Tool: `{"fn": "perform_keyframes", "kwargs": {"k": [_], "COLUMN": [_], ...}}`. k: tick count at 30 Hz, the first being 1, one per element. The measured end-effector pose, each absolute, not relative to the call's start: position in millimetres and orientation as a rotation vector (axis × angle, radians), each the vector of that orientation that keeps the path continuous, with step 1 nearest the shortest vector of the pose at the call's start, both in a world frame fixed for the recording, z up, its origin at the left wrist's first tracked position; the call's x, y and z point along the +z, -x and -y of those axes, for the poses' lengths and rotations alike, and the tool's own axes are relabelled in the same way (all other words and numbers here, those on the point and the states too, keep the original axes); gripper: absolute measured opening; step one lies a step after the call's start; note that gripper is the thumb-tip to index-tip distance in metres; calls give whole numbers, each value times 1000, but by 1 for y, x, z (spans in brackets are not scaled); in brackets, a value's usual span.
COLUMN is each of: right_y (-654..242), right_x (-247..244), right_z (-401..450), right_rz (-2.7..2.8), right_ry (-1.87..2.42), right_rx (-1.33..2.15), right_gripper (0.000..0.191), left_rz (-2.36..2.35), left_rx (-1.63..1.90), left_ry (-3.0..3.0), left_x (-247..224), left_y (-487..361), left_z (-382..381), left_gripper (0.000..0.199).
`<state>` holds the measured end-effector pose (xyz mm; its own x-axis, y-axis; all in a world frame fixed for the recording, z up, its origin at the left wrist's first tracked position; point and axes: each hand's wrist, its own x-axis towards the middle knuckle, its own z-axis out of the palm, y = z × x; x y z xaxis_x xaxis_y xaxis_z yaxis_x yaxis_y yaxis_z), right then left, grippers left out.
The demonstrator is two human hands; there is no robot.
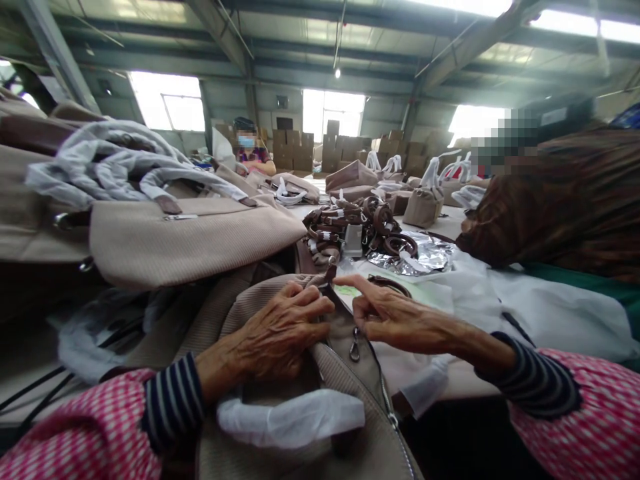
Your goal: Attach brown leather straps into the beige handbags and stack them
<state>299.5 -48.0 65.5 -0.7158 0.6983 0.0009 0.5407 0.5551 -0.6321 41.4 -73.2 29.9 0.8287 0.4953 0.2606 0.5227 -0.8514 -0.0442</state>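
Note:
A beige ribbed handbag [350, 393] lies across the front with its zipper side up and its top gaping. My left hand [280, 327] is closed on the fabric along the near side of the opening, fingers curled at the zipper edge. On the opposite edge, my right hand [395, 317] has its index finger stretched toward the dark tab [327, 277] at the bag's far end. Its other fingers curl against the bag's edge. Below them hangs a small metal snap hook [355, 348]. The bag's handle [295, 417] is wrapped in white film.
A pile of similar handbags [195, 233] rises at left. Coiled brown straps [350, 223] lie ahead, beside crinkled silver film [430, 253]. A co-worker in dark brown clothing [560, 193] leans in at right; another person [253, 157] is farther back. Cartons [295, 150] are stacked behind.

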Motion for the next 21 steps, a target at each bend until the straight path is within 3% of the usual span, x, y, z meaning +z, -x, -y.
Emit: {"fn": "perform_keyframes", "kwargs": {"k": [5,9,12,16,21], "right_y": [-277,-273,-268,-255,-252], "right_x": [63,60,59,60,52], "right_z": [47,45,42,39,49], "right_rz": [2365,2071,1784,1690,1854], "right_ry": [936,949,992,1006,1037], "right_rx": [1295,1464,1463,1380,1319], "right_gripper": [75,65,64,80,83], "left_rz": [800,801,770,734,690], "left_rx": [-387,-393,-394,-432,-422], "left_ry": [2868,2861,2861,2825,2788], "left_x": [27,25,24,26,25], "left_y": [-41,-40,-39,-38,-36], "left_z": [71,70,70,72,71], "left_gripper": [31,25,21,18,32]}}
